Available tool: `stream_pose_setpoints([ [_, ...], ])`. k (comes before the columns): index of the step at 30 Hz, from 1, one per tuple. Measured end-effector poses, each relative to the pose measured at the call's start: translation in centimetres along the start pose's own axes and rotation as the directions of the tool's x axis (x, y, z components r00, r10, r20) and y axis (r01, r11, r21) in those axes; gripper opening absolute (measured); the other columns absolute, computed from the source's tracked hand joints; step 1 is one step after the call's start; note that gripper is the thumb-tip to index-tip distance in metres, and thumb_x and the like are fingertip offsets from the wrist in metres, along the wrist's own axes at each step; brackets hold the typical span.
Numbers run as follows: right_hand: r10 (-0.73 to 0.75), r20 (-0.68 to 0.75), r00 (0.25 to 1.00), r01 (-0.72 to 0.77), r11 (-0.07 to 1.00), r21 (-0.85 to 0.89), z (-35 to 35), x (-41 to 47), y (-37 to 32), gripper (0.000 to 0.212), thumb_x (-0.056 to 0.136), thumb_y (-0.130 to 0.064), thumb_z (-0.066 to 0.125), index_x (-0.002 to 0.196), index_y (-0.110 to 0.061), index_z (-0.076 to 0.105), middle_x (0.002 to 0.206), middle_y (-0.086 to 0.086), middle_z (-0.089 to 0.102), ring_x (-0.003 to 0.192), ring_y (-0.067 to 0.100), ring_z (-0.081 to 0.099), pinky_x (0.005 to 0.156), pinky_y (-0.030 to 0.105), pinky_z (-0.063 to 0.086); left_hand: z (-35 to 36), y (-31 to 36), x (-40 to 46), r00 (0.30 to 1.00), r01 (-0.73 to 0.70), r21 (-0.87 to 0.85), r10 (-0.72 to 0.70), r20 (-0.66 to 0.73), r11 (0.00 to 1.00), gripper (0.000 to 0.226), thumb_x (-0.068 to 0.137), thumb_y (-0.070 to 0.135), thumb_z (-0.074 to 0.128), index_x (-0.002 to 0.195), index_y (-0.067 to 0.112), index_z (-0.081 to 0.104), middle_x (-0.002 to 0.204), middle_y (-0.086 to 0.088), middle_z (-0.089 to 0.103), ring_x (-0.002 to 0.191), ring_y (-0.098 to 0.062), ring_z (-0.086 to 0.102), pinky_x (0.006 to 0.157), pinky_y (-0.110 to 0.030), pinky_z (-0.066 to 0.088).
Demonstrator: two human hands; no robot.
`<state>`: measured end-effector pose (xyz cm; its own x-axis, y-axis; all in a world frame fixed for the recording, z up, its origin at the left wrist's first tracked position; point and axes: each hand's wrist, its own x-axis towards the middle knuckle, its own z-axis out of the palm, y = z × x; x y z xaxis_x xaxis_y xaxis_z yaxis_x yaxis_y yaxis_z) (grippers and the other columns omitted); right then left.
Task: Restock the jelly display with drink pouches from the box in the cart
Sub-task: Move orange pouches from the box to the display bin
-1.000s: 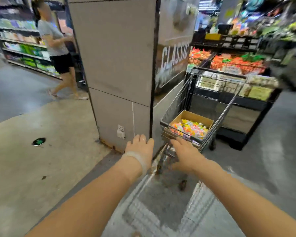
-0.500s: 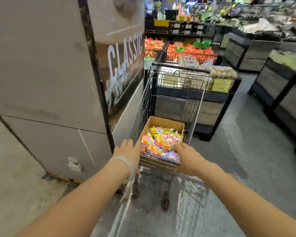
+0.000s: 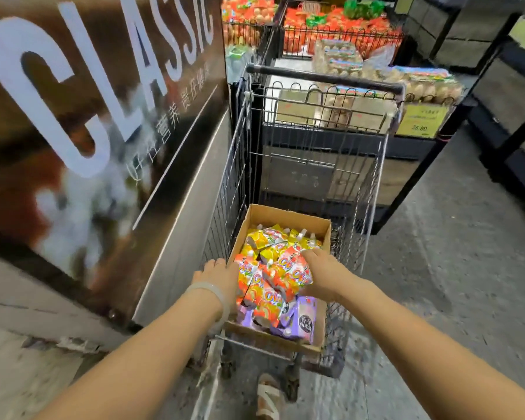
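A brown cardboard box point(image 3: 285, 215) sits in the near end of a wire shopping cart point(image 3: 325, 78). It is filled with several drink pouches point(image 3: 273, 280), orange and yellow on top, with purple pouches point(image 3: 305, 322) at the near end. My left hand point(image 3: 217, 272), a pale bangle on its wrist, presses against the pile's left side by the box wall, fingers straight. My right hand point(image 3: 322, 274) lies on the right of the pile, its fingers curled over a bunch of orange pouches. The jelly display is not identifiable here.
A pillar with a large "CLASSIC" sign point(image 3: 97, 95) stands tight against the cart's left. Beyond the cart is a black display stand point(image 3: 406, 147) with egg cartons and a yellow price tag point(image 3: 420, 121). Grey floor point(image 3: 452, 268) opens to the right. My sandalled foot point(image 3: 267, 398) is under the cart's near end.
I have stepped up to the cart. Both hands went from the cart's near edge into the box, and they now bracket the pile of pouches.
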<state>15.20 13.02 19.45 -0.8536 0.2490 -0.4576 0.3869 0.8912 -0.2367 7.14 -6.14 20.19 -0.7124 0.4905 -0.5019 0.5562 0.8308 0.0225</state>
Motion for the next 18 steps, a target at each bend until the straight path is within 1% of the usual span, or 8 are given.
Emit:
stream_pose_setpoints([
  [4, 0.080, 0.039, 0.996, -0.083, 0.992, 0.091, 1.2, 7.1, 1.9, 0.074, 0.079, -0.034, 0.070, 0.139, -0.009, 0.034, 0.141, 0.014, 0.042, 0.128, 0.031, 0.042, 0.105, 0.040, 0.039, 0.0, 1.0, 7.6, 0.995, -0.036, -0.013, 0.037, 0.088, 0.999, 0.071, 0.079, 0.039, 0.069, 0.137, 0.018, 0.034, 0.136, -0.007, 0.040, 0.129, -0.029, 0.038, 0.103, -0.043, 0.039],
  [8, 0.163, 0.210, 0.964, -0.205, 0.959, 0.196, 6.2, 11.1, 3.0, 0.065, 0.085, -0.033, 0.065, 0.136, -0.007, 0.035, 0.139, 0.017, 0.042, 0.124, 0.032, 0.046, 0.100, 0.036, 0.043, 3.1, 2.0, 13.6, 0.974, -0.112, -0.056, 0.121, 0.191, 0.992, 0.061, 0.084, 0.035, 0.065, 0.134, 0.014, 0.039, 0.139, -0.006, 0.039, 0.131, -0.027, 0.039, 0.104, -0.038, 0.038],
  [11, 0.230, 0.294, 0.928, -0.316, 0.903, 0.290, 10.2, 13.6, 4.3, 0.056, 0.086, -0.029, 0.061, 0.132, -0.004, 0.042, 0.134, 0.019, 0.047, 0.119, 0.032, 0.051, 0.096, 0.037, 0.046, 6.4, 2.5, 18.1, 0.946, -0.173, -0.058, 0.182, 0.270, 0.983, 0.065, 0.085, 0.037, 0.061, 0.138, 0.012, 0.035, 0.143, -0.010, 0.038, 0.133, -0.028, 0.037, 0.109, -0.038, 0.035],
  [13, 0.265, 0.315, 0.911, -0.372, 0.859, 0.353, 12.4, 15.4, 5.3, 0.046, 0.085, -0.027, 0.062, 0.124, -0.005, 0.051, 0.127, 0.016, 0.056, 0.114, 0.031, 0.056, 0.091, 0.034, 0.047, 8.2, 3.1, 21.0, 0.928, -0.208, -0.032, 0.207, 0.310, 0.978, 0.060, 0.088, 0.036, 0.059, 0.137, 0.010, 0.036, 0.141, -0.012, 0.040, 0.134, -0.028, 0.037, 0.109, -0.035, 0.032],
  [14, 0.281, 0.318, 0.906, -0.394, 0.833, 0.389, 13.6, 16.3, 5.6, 0.046, 0.085, -0.027, 0.063, 0.124, -0.006, 0.052, 0.127, 0.013, 0.056, 0.117, 0.029, 0.055, 0.091, 0.032, 0.046, 9.1, 3.3, 22.5, 0.922, -0.229, -0.039, 0.229, 0.313, 0.973, 0.057, 0.089, 0.034, 0.058, 0.137, 0.010, 0.038, 0.140, -0.013, 0.042, 0.133, -0.028, 0.038, 0.108, -0.035, 0.032],
  [16, 0.349, 0.266, 0.899, -0.439, 0.732, 0.522, 16.1, 18.1, 6.2, 0.055, 0.082, -0.031, 0.068, 0.130, -0.009, 0.052, 0.131, 0.009, 0.056, 0.123, 0.025, 0.053, 0.096, 0.030, 0.043, 10.7, 3.9, 25.6, 0.915, -0.257, -0.081, 0.269, 0.300, 0.963, 0.056, 0.090, 0.029, 0.055, 0.139, 0.010, 0.035, 0.140, -0.014, 0.040, 0.133, -0.030, 0.037, 0.108, -0.035, 0.032],
  [17, 0.415, 0.238, 0.878, -0.467, 0.636, 0.614, 17.5, 19.0, 6.5, 0.063, 0.079, -0.034, 0.072, 0.132, -0.010, 0.049, 0.132, 0.007, 0.055, 0.123, 0.023, 0.053, 0.099, 0.031, 0.043, 11.5, 4.2, 27.1, 0.918, -0.251, -0.118, 0.275, 0.285, 0.961, 0.058, 0.091, 0.030, 0.053, 0.140, 0.009, 0.032, 0.141, -0.015, 0.038, 0.134, -0.031, 0.035, 0.109, -0.036, 0.031],
  [18, 0.504, 0.248, 0.827, -0.508, 0.484, 0.712, 18.7, 19.8, 6.8, 0.069, 0.076, -0.033, 0.075, 0.133, -0.008, 0.045, 0.132, 0.006, 0.055, 0.121, 0.022, 0.054, 0.100, 0.033, 0.043, 12.2, 4.5, 28.6, 0.921, -0.241, -0.156, 0.277, 0.275, 0.958, 0.060, 0.091, 0.033, 0.053, 0.141, 0.007, 0.030, 0.141, -0.015, 0.037, 0.135, -0.031, 0.034, 0.109, -0.036, 0.030],
])
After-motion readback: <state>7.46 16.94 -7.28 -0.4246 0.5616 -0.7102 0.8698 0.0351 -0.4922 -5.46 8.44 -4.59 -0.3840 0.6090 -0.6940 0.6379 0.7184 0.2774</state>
